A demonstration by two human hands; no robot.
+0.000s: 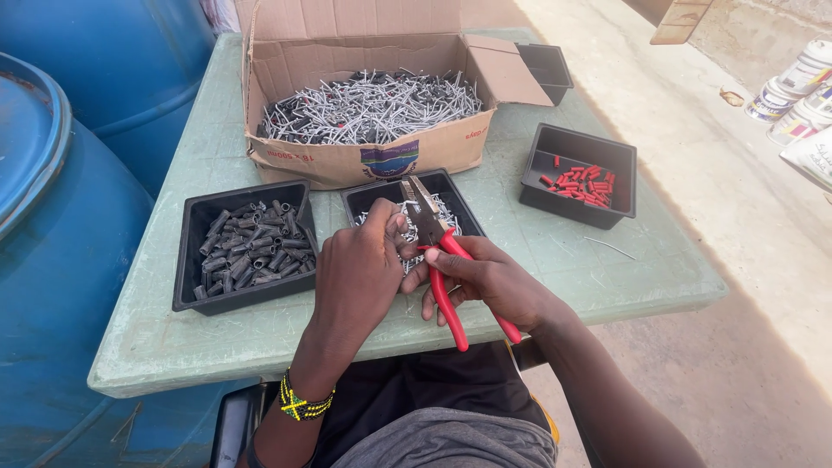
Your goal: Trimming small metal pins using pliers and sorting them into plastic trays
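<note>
My right hand (pixel 490 279) grips red-handled pliers (pixel 444 260) with the jaws pointing up and away over a black tray of silver metal pieces (pixel 458 204). My left hand (pixel 360 273) is curled just left of the jaws, fingertips at the pliers' head; whatever small piece it pinches is hidden by the fingers. A beaded bracelet (pixel 299 404) circles my left wrist. Both hands hover at the near edge of a pale green table (pixel 173 342).
A black tray of dark grey sleeves (pixel 244 243) lies left of my hands. An open cardboard box of silver metal rods (pixel 368 108) stands behind. A black tray of red caps (pixel 579 178) sits right; a loose rod (pixel 608 248) lies near it. Blue barrels (pixel 69 217) stand left.
</note>
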